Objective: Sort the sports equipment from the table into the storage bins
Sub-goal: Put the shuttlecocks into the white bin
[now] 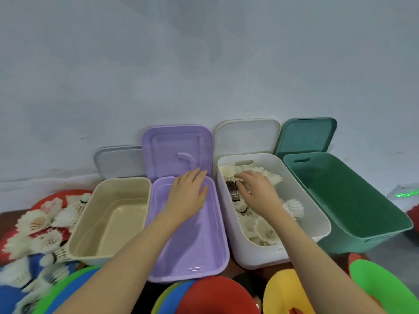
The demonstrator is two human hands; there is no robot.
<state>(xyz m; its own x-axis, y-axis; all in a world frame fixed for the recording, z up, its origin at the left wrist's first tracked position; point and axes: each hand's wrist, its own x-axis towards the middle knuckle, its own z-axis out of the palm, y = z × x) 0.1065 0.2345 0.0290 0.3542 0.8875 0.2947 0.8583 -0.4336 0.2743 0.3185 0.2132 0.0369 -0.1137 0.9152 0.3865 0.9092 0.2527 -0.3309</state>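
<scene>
Four open storage bins stand in a row: beige bin (pixel 90 225), purple bin (pixel 217 252), white bin (pixel 317 214) and green bin (pixel 385 211). The white bin holds several white shuttlecocks (pixel 263 230). My right hand (pixel 256 191) reaches into the white bin, its fingers curled round a stack of shuttlecocks (pixel 231 177) at the far end. My left hand (pixel 188 193) hovers flat over the purple bin with straight fingers, holding nothing. Loose shuttlecocks (pixel 43 225) lie in a heap on the table at the left.
Lids lean on the wall behind the bins: grey lid (pixel 118 162), purple lid (pixel 176 146), white lid (pixel 247 137), green lid (pixel 306 137). Flat coloured discs lie along the near edge: green disc (pixel 385 286), yellow disc (pixel 283 293), red disc (pixel 215 295), blue disc (pixel 9 298).
</scene>
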